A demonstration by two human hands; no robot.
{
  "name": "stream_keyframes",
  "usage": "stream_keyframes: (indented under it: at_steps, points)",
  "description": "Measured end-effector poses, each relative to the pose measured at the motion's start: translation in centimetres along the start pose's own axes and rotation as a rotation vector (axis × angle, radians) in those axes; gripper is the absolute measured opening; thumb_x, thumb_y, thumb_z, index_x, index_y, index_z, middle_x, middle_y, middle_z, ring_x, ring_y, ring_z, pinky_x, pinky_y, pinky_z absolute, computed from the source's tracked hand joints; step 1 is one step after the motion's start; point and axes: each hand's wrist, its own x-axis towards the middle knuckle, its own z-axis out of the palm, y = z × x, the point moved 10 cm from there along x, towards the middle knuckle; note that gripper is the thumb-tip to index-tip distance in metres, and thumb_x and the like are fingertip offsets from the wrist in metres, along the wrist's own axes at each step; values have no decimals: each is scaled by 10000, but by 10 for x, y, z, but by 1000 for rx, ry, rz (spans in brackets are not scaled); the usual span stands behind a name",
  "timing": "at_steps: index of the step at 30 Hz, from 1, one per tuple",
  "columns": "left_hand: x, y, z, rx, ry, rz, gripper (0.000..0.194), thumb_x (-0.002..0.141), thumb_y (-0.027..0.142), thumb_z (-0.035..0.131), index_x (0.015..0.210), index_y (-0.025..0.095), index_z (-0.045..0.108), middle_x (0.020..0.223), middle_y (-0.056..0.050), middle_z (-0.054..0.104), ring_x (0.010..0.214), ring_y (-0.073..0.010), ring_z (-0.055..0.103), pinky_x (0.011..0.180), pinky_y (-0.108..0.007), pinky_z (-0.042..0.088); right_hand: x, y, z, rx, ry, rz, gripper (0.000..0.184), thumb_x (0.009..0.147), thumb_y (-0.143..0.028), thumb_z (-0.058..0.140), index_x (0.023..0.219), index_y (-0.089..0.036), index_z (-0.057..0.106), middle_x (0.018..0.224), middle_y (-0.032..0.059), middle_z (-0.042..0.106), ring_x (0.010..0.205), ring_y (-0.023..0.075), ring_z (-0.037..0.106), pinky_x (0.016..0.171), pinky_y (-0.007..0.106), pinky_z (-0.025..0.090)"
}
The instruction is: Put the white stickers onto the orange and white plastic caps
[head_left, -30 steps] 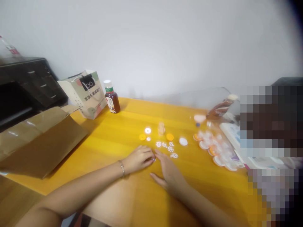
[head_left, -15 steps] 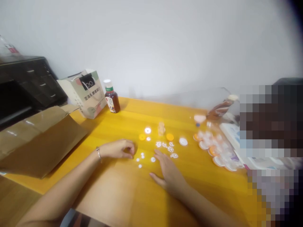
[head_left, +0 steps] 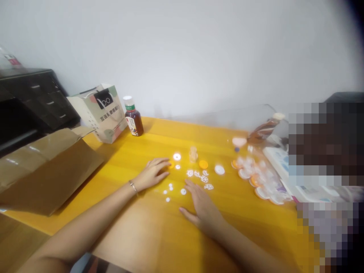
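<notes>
My left hand, a thin bracelet on its wrist, lies on the yellow table with fingers stretched toward an orange disc, fingertips touching it and partly covering it. My right hand rests flat and open on the table, fingers pointing at several small white cut-out pieces. Several tiny white discs lie between my two hands. A white ring, a second orange disc, a white round disc and a small clear cup sit just beyond.
A dark bottle with a white cap and a printed paper bag stand at the back left beside an open cardboard box. A clear plastic tray of orange and white parts, a tipped bottle and booklets lie right.
My left hand lifted off the tiny white discs beside my right hand, drew back left, then reached forward to the orange disc. The right hand stayed put.
</notes>
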Motion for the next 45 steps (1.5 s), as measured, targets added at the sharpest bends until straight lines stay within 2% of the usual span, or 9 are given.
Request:
stream_keyframes:
  at_steps: [5, 9, 13, 17, 22, 25, 28, 35, 45]
  points:
    - [6, 0, 1, 17, 43, -26, 134, 843, 278, 494, 906, 202, 585, 1043, -47, 598, 984, -186, 524, 886, -358, 334, 1, 0, 0, 4, -8, 9, 547, 774, -313, 543, 1245, -113, 350, 1313, 190, 430, 1237, 282, 372, 988, 474, 369]
    - [3, 22, -11, -86, 77, 10, 180, 840, 316, 507, 974, 203, 551, 1046, -50, 591, 991, -182, 514, 892, -344, 323, 0, 2, 0, 20, -12, 24, 597, 777, -334, 549, 1269, -108, 298, 1321, 197, 411, 1235, 281, 374, 983, 472, 375]
    - [-6, 68, 2, -186, -67, 176, 258, 827, 346, 527, 1051, 220, 507, 1033, -38, 592, 958, -171, 518, 870, -322, 324, -1, 6, -2, 61, 35, 37, 663, 773, -356, 558, 1297, -109, 235, 1306, 202, 416, 1225, 281, 388, 965, 463, 398]
    - [-12, 84, 23, -137, -151, 199, 238, 825, 307, 530, 1044, 220, 500, 1022, -38, 599, 977, -189, 506, 858, -330, 308, -2, 8, -2, 77, 69, 31, 674, 762, -354, 567, 1306, -139, 231, 1297, 188, 427, 1211, 298, 402, 945, 483, 407]
    - [-11, 79, 22, -165, -165, 186, 389, 792, 381, 571, 1129, 229, 451, 1110, -52, 564, 1020, -200, 492, 882, -350, 320, -2, 6, -2, 83, 66, 11, 669, 753, -349, 573, 1301, -140, 250, 1300, 185, 428, 1216, 299, 397, 945, 478, 407]
    - [-8, 64, 1, -210, -145, 150, 266, 833, 354, 519, 1064, 221, 507, 1053, -50, 581, 971, -180, 515, 872, -337, 353, -1, 6, -2, 73, 51, 10, 646, 752, -341, 573, 1290, -143, 275, 1310, 187, 419, 1216, 300, 397, 948, 479, 403]
    - [-8, 45, -11, -275, -233, 116, 154, 853, 289, 485, 929, 185, 569, 916, -40, 609, 844, -145, 551, 790, -278, 409, -1, 4, -2, 63, 44, 7, 635, 748, -340, 576, 1281, -144, 293, 1314, 188, 417, 1214, 305, 400, 949, 476, 401]
    - [-27, 10, -2, -314, -558, 6, 98, 751, 206, 564, 814, 147, 610, 786, -15, 618, 678, -105, 558, 620, -195, 421, -1, 3, -3, 41, 29, 12, 609, 750, -331, 574, 1262, -133, 310, 1313, 197, 419, 1218, 298, 397, 954, 473, 400]
    - [-31, 7, 10, -302, -570, -35, 85, 700, 226, 599, 743, 153, 608, 673, 9, 584, 572, -90, 526, 510, -174, 375, -1, 5, -4, 73, 41, 28, 649, 748, -341, 583, 1289, -158, 276, 1309, 178, 425, 1208, 300, 409, 944, 479, 412]
